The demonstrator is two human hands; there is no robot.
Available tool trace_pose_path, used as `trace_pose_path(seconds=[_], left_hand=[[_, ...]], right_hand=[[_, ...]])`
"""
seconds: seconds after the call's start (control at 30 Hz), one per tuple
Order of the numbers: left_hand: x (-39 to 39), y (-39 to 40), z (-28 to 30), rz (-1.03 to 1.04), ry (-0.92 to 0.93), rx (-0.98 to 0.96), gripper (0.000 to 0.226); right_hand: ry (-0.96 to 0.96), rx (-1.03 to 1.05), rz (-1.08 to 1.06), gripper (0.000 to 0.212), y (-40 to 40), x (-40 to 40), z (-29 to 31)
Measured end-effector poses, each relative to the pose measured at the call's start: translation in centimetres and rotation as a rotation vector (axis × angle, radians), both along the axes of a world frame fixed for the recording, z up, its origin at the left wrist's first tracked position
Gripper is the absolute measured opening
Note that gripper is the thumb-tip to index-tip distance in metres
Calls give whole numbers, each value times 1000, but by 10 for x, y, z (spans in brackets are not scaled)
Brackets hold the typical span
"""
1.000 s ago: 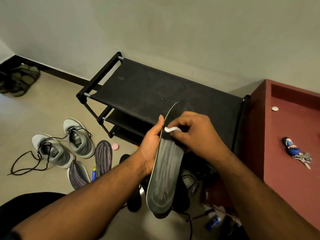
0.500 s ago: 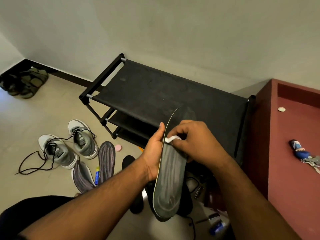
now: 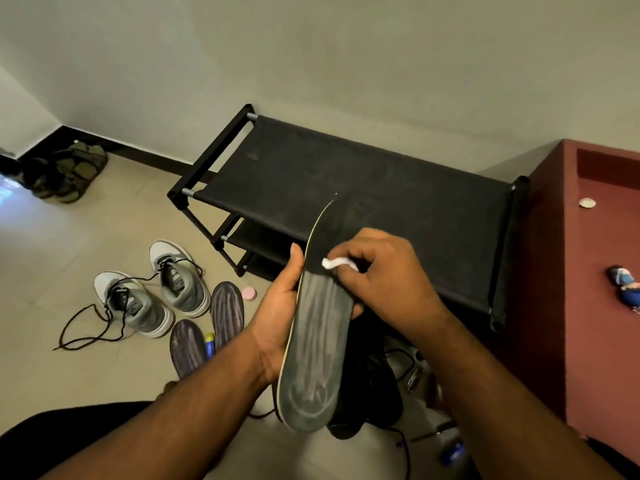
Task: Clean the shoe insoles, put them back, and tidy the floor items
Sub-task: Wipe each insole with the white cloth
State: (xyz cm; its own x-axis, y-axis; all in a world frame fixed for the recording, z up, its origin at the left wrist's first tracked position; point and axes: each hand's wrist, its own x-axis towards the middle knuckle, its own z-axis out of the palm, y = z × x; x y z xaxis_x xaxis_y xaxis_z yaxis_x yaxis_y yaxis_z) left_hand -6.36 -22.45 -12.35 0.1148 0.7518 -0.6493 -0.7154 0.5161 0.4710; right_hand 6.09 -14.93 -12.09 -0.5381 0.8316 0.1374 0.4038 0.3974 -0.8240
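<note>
My left hand [image 3: 280, 306] grips a long black insole [image 3: 317, 344] by its left edge, held upright in front of me with pale wipe streaks on its face. My right hand [image 3: 384, 271] pinches a small white wipe [image 3: 337, 264] and presses it on the insole's upper half. Two grey-purple insoles [image 3: 227, 311] [image 3: 188, 348] lie on the floor beside a pair of grey sneakers [image 3: 180, 278] [image 3: 133, 304] with loose black laces. Black shoes [image 3: 374, 393] sit on the floor under the held insole, mostly hidden.
A black fabric shoe rack [image 3: 346, 174] stands against the wall. A red-brown cabinet [image 3: 588, 271] at right carries a keyring [image 3: 625, 284] and a small white disc [image 3: 587, 202]. A pink cap [image 3: 248, 293], a small blue-and-yellow item [image 3: 209, 342], a blue item [image 3: 452, 452] and olive sandals [image 3: 69, 171] lie on the floor.
My right hand and the wipe have stayed near the insole's upper half with small rubbing shifts. The view has tilted a little; my left hand keeps its hold.
</note>
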Motion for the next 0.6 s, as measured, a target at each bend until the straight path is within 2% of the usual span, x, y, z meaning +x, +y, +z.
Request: trace_pose_path(seconds=[0.07,0.1,0.23,0.27,0.33,0.4,0.53,0.6], left_hand=[[-4,6,0,-21,-18,47,84],[-8,9,1,-25,-21,64,84],[-29,13,-2,-20,-37,52,79],[-30,13,-3,-21,-32,48,81],[-30,17,-2,-21,-26,64,84],[-29,22,-3,-11,-26,85,85],[-30,32,-5,12,-28,80,77],[-27,39,-4,22,-9,74,77]], right_hand=[[9,129,-47,14,4,-7,1],[20,105,-21,14,6,-9,4],[29,-210,243,14,7,-15,12],[25,-149,198,14,9,-16,9],[-28,113,35,15,16,-19,2],[-49,221,-41,14,22,-22,-2],[-164,72,212,16,27,-23,4],[-130,20,226,17,30,-17,2]])
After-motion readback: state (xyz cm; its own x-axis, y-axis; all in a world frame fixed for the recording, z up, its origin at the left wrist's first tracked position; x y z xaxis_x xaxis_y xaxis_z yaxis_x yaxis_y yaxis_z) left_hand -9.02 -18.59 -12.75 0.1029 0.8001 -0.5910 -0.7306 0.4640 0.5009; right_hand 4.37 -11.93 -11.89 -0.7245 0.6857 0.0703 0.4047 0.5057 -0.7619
